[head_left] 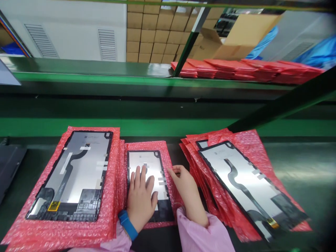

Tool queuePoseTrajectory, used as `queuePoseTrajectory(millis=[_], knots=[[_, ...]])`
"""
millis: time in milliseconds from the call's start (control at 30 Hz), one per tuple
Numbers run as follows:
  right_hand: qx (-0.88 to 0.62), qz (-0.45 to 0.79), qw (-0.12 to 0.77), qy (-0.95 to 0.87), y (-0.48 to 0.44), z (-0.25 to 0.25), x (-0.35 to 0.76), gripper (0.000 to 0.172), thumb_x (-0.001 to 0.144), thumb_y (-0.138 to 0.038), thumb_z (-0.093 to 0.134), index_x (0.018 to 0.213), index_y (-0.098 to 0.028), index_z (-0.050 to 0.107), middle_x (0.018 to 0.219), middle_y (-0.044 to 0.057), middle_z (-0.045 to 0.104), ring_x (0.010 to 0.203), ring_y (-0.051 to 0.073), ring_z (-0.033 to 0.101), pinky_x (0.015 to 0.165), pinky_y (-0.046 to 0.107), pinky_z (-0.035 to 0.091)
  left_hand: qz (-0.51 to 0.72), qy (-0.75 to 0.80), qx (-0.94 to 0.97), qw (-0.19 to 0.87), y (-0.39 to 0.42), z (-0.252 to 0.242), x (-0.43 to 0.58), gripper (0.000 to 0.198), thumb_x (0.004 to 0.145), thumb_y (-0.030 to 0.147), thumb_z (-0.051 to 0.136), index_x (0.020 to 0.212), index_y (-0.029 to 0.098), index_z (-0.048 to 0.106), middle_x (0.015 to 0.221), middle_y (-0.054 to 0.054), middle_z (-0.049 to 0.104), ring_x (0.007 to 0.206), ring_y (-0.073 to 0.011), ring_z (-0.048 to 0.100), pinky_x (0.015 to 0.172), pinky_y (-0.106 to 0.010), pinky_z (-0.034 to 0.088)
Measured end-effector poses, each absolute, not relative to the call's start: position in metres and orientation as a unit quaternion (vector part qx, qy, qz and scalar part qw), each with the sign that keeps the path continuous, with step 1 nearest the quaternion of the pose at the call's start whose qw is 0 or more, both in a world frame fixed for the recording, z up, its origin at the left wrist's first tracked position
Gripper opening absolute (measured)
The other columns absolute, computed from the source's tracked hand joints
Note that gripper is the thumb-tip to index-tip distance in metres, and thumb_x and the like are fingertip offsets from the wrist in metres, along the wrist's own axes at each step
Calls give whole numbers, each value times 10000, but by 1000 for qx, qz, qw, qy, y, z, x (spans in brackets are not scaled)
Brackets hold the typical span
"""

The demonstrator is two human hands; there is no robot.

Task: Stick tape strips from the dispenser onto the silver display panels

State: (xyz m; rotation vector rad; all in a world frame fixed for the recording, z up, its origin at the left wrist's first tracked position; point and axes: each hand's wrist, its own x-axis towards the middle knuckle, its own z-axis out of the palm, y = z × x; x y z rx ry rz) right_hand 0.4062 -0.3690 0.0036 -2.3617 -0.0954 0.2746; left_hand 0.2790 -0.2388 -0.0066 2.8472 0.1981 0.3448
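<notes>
In the middle lies a tablet screen panel [164, 196], back side up, on a red bubble-wrap bag [162, 147]. Flat over its centre and lower part rests my left hand [141, 197], fingers spread, covering part of the ribbon cable. A blue strap [127, 224] circles that wrist. At the right edge of the same panel and bag, my right hand [185, 183] is closed in a pinch; whatever is between thumb and fingers is hidden. To the left, a larger-looking panel [86, 175] lies on a stack of red bubble-wrap bags [39, 210].
On the right, another panel [244, 185] lies askew on fanned bubble-wrap bags [252, 150]. A green bar [283, 101] slants above it. Red bags [231, 68] line the shelf [91, 68] behind, with cardboard boxes [157, 35] beyond. A dark flat object [10, 164] sits far left.
</notes>
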Motion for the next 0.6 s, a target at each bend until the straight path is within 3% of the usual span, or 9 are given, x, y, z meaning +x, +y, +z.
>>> queuePoseTrajectory(millis=[133, 300, 433, 600], knots=[[-925, 58, 369, -72, -361, 13, 397, 268, 819, -487, 461, 710, -242, 485, 738, 48, 569, 698, 247, 568, 668, 361, 411, 132, 67, 980, 131, -239, -5, 278, 459, 891, 328, 539, 1328, 188, 528, 1523, -187, 348, 1408, -396, 303, 1092, -600, 344], [-866, 87, 477, -124, -349, 20, 391, 294, 836, -539, 448, 784, -250, 448, 737, 29, 564, 690, 231, 557, 675, 361, 448, 156, 74, 975, 141, -239, -4, 276, 464, 876, 271, 556, 1330, 185, 517, 1532, -181, 328, 1420, -422, 257, 1064, -628, 368], [-864, 137, 480, -64, -345, 12, 399, 416, 621, -501, 688, 842, -246, 446, 760, 26, 604, 711, 242, 603, 673, 357, 468, 164, 55, 969, 177, -240, -3, 274, 483, 846, 145, 528, 1328, 168, 500, 1480, -168, 400, 1432, -401, 234, 1073, -634, 361], [-885, 145, 437, -71, -344, 16, 409, 210, 680, -373, 591, 606, -260, 431, 559, -5, 515, 643, 246, 581, 658, 364, 445, 179, -59, 954, 235, -242, 2, 259, 417, 827, 81, 459, 1226, 155, 558, 1274, -131, 575, 1364, -343, 369, 1112, -622, 322]])
